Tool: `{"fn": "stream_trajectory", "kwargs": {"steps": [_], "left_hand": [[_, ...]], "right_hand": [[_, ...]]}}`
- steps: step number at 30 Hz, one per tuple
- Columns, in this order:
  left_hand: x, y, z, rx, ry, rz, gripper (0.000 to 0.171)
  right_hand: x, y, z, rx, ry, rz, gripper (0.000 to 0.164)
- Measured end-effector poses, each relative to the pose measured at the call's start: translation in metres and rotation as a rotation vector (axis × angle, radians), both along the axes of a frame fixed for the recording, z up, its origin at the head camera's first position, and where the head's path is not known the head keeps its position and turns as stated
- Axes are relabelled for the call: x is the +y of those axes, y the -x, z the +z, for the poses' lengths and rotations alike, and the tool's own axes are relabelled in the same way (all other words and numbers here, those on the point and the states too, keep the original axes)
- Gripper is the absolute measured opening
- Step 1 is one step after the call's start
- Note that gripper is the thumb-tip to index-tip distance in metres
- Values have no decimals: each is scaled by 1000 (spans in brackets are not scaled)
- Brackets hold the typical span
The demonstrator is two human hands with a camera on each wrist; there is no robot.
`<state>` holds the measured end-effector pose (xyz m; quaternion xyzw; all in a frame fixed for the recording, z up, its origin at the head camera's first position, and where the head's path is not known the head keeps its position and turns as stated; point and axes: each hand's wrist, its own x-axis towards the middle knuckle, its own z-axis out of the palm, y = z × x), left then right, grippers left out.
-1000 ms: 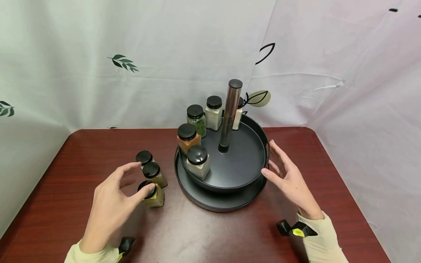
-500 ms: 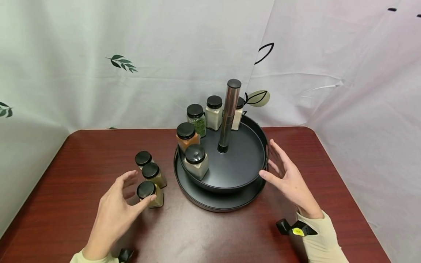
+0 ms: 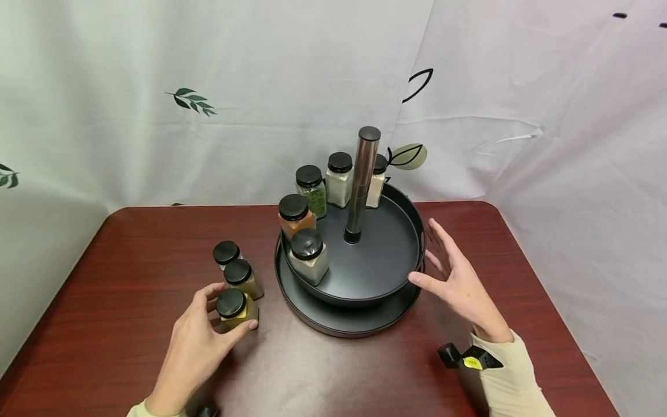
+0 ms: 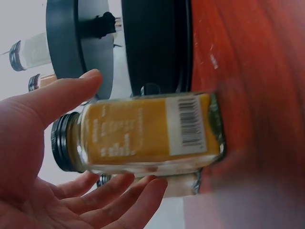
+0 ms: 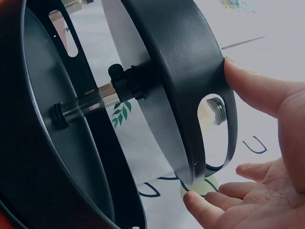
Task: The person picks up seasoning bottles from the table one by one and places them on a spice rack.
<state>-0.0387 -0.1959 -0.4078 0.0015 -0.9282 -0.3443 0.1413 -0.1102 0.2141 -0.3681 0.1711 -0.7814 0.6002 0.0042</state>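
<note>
My left hand (image 3: pixel 200 336) is around the nearest spice jar (image 3: pixel 237 308), thumb on its near side and fingers on its far side. In the left wrist view this square glass jar (image 4: pixel 143 131) has a black lid and a yellow label with a barcode; its base is at the tabletop, and the thumb stands off its side. Two more black-lidded jars, a middle jar (image 3: pixel 244 279) and a back jar (image 3: pixel 226 253), stand just behind. My right hand (image 3: pixel 461 284) has its fingers spread beside the upper tray (image 3: pixel 375 260) of a black two-tier turntable, thumb tip at the rim.
Several jars stand on the upper tray's left and back, including a green herb jar (image 3: pixel 312 191) and an orange spice jar (image 3: pixel 296 217). A metal post (image 3: pixel 361 185) rises from the tray's centre. The wider lower tray (image 3: pixel 333 321) rests on the reddish-brown table (image 3: pixel 333 382). Pale curtains hang behind.
My left hand has come down from over the near jar's lid to the jar's sides, moving slightly right and toward me. The right hand has stayed nearly still at the tray's rim.
</note>
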Motion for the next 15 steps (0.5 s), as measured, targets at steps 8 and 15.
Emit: {"fn": "stream_trajectory", "kwargs": {"steps": [8, 15], "left_hand": [[1, 0, -6, -1, 31, 47, 76], [3, 2, -10, 6, 29, 72, 74]], "right_hand": [[0, 4, 1, -12, -26, 3, 99], [-1, 7, 0, -13, -54, 11, 102]]}}
